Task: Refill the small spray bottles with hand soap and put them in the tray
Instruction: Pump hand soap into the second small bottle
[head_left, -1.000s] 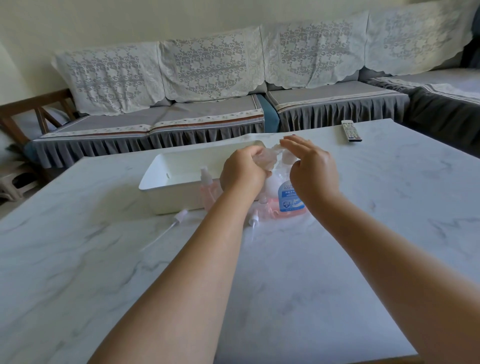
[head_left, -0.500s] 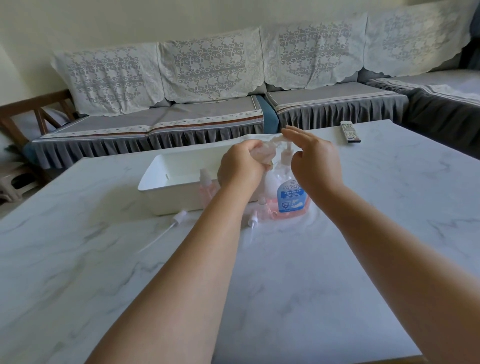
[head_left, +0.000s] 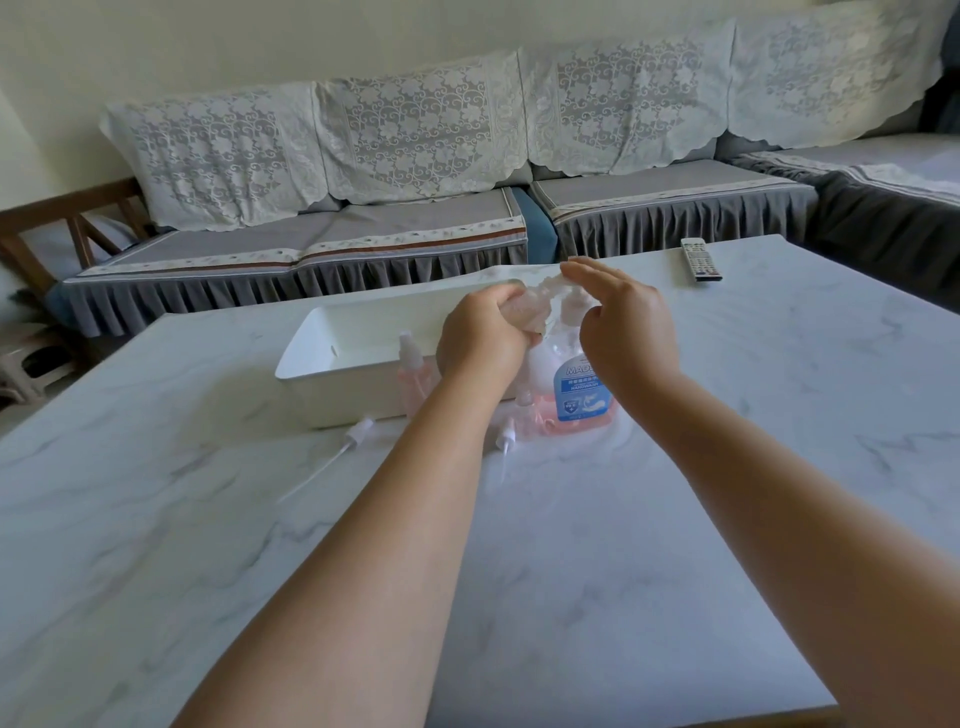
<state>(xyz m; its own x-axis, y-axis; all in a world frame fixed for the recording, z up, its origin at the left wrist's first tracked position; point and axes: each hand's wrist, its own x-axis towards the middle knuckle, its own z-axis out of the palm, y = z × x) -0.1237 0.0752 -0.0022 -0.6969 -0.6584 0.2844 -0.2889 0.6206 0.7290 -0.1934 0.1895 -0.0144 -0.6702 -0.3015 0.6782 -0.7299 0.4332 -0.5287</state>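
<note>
My left hand (head_left: 485, 340) grips a small clear pinkish spray bottle (head_left: 530, 314), held under the spout of the hand soap bottle (head_left: 579, 392), which has a blue label and pink soap. My right hand (head_left: 623, 325) hovers over the pump head with its fingers straight. Another small pink spray bottle (head_left: 413, 374) stands against the white tray (head_left: 337, 358). A third small bottle (head_left: 527, 413) stands beside the soap bottle. Two loose spray caps (head_left: 361, 428) (head_left: 506, 434) with tubes lie on the table.
The white marble table (head_left: 571, 545) stretches to the near edge. A remote control (head_left: 700, 260) lies at the far right of the table. A grey sofa (head_left: 363, 228) with lace covers runs behind the table.
My right hand has risen slightly over the pump head. My left hand has kept the small bottle under the spout with almost no movement.
</note>
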